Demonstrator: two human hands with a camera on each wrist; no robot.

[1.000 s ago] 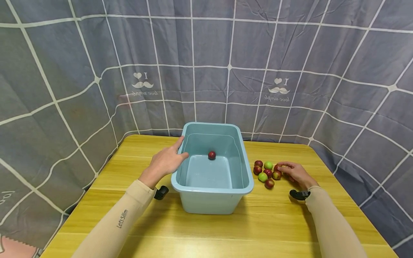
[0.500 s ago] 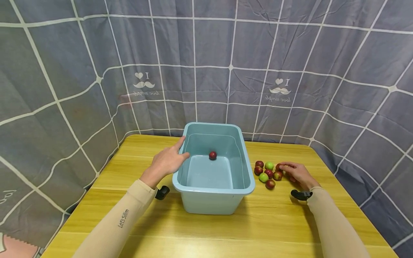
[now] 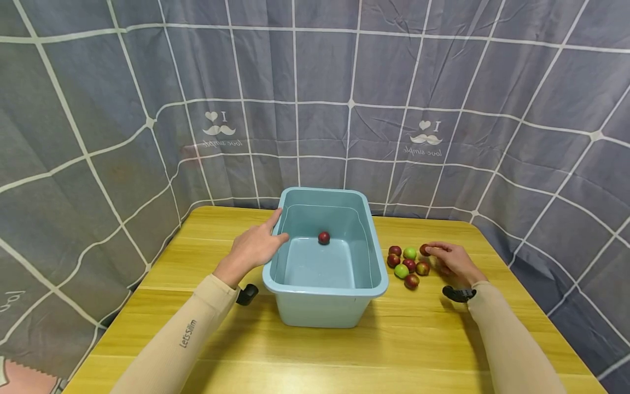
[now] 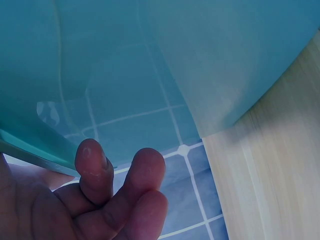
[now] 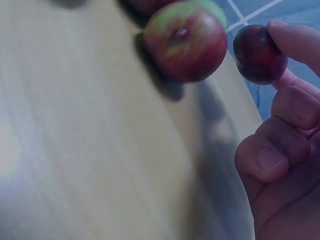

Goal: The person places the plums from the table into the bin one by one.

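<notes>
At the wooden surface (image 3: 315,355), right fingers (image 3: 439,247) pinch one dark-red fruit (image 5: 256,56); left fingers (image 4: 146,169) clamp the blue tub's rim (image 3: 325,291).

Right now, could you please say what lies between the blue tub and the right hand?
In the head view, seven round fruits, five reddish and two green, lie between the blue tub and the right hand, which pinches a dark red fruit.

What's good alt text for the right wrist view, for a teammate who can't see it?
The right hand pinches a small dark red fruit at upper right. Left of it, a red-and-green fruit rests on a wooden table, before a grid-patterned curtain.
</notes>
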